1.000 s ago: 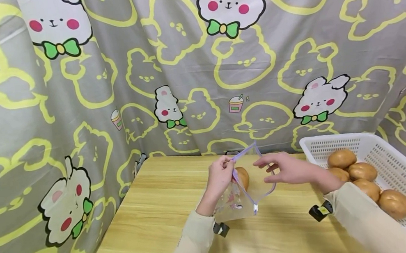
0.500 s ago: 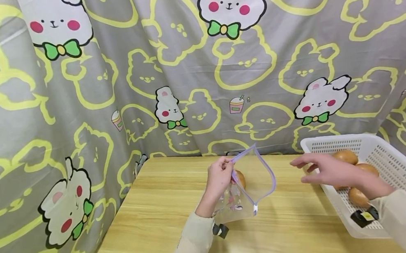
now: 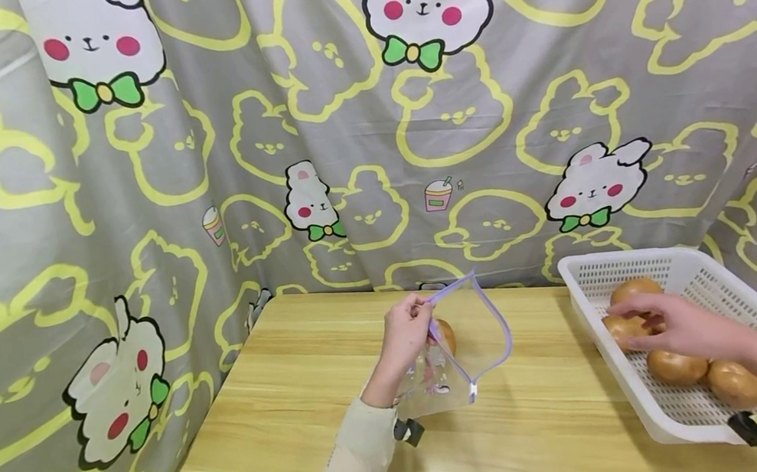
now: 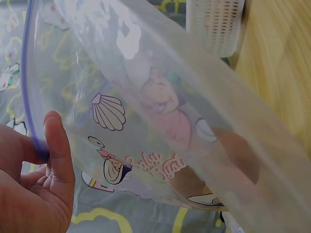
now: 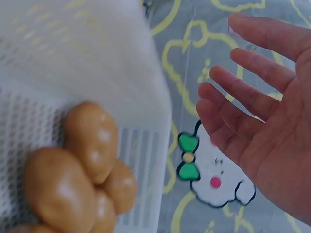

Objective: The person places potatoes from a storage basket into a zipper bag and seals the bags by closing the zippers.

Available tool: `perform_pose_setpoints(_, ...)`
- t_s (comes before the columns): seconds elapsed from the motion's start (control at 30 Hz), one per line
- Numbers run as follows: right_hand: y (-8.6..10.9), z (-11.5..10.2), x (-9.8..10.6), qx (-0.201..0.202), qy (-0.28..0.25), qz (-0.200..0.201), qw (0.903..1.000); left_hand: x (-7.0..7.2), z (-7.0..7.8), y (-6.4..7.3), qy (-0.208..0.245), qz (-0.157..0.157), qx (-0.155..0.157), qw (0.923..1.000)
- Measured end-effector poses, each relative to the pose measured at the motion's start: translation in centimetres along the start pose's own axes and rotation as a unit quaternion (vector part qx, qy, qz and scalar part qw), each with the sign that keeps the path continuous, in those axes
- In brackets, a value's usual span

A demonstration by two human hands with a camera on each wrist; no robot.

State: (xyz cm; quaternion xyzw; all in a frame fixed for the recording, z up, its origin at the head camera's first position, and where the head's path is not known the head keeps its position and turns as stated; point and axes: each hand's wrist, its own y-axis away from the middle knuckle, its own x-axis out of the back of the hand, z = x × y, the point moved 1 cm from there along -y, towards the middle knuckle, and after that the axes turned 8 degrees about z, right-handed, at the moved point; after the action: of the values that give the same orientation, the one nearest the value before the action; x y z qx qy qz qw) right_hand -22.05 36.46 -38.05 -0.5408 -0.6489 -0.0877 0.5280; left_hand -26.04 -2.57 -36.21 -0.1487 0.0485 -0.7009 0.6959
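Observation:
My left hand [image 3: 406, 333] pinches the purple zip edge of a clear plastic zip bag [image 3: 489, 332] between thumb and fingers, and the bag's mouth gapes to the right. One brown bun [image 3: 447, 336] shows through the bag, behind its near wall. Printed shells and a cartoon figure mark the bag [image 4: 109, 111] in the left wrist view. Over the white basket, my right hand [image 3: 682, 323] reaches above several glossy brown buns [image 3: 676, 366]; its fingers are nearest a bun [image 3: 624, 333] at the left. The right wrist view shows that hand with fingers spread, holding nothing.
The white perforated plastic basket [image 3: 626, 387] stands at the right of the wooden table [image 3: 287, 422]. A grey curtain [image 3: 354, 131] with cartoon rabbits hangs behind the table and along its left side.
My right hand has left the bag's mouth and moved right, to above the buns in the basket. My left hand keeps its pinch on the bag, almost in place.

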Motion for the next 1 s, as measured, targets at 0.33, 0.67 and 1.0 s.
perform_pose_setpoints(0.33, 3.5, 2.9, 0.8, -0.003, 0.021, 0.030, 0.9993, 0.1, -0.1, 0.0, 0.001, -0.004, -0.006, 1.0000)
perform_pose_setpoints(0.67, 5.8, 4.6, 1.0, -0.070, 0.054, 0.014, 0.9960, 0.3, 0.0, 0.0, -0.005, -0.003, -0.007, 1.0000)
perform_pose_setpoints(1.0, 7.0, 6.8, 0.0, -0.035, 0.091, 0.027, 0.9949, 0.3, -0.3, 0.0, -0.004, -0.004, -0.015, 0.9999)
